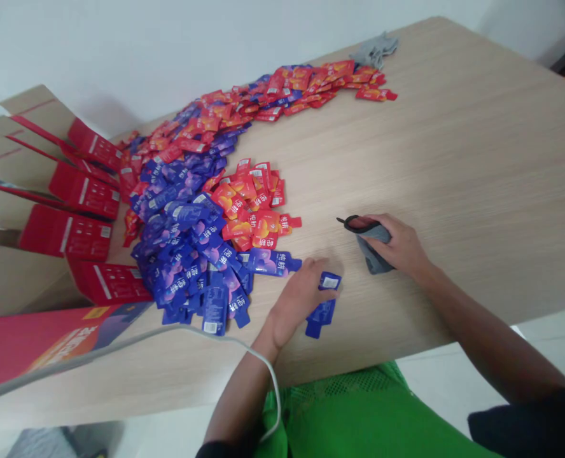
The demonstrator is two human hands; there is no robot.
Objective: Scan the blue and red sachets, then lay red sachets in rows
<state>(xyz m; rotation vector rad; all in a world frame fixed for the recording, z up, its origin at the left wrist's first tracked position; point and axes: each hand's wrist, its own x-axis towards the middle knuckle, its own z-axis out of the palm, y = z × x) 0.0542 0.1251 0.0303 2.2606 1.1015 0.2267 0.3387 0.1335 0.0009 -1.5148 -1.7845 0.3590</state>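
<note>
My left hand (301, 296) is closed on a purple sachet (327, 305) at the table's near side, thumb across it. Another purple sachet (270, 261) lies by my left knuckles, at the edge of a heap of purple sachets (187, 254). To the right, my right hand (399, 248) grips a small grey fabric pouch (376, 251) with a black rim, its mouth turned to the upper left. Something reddish shows inside the mouth; I cannot make out what. Beyond my left hand lies a group of red sachets (254, 203).
A long band of mixed red and purple sachets (244, 108) runs along the wall side, ending at a crumpled grey cloth (375, 49). Open red cartons (86, 194) line the left. A pale cable (201, 332) crosses the near left, passing over my left forearm.
</note>
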